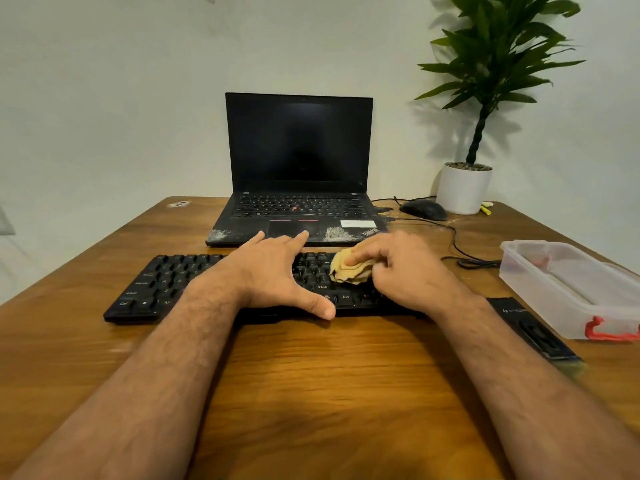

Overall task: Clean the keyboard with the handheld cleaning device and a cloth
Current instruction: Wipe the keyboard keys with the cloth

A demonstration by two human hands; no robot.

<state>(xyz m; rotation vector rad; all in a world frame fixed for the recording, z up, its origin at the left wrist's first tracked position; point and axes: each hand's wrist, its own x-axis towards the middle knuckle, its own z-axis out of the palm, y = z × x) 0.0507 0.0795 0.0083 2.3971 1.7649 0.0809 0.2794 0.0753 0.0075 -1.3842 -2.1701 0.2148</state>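
A black keyboard [166,282] lies across the wooden table [311,368] in front of me. My left hand [273,271] rests flat on its middle with the fingers spread, the thumb at the front edge. My right hand [401,268] presses a crumpled tan cloth [346,270] onto the keys at the right part of the keyboard. A black handheld device [533,329] lies on the table to the right of my right forearm, beside the box.
An open black laptop [299,168] with dusty patches stands behind the keyboard. A black mouse [424,209] and its cable [453,244] lie at the back right beside a potted plant [464,188]. A clear plastic box [568,289] with a red latch sits at the right.
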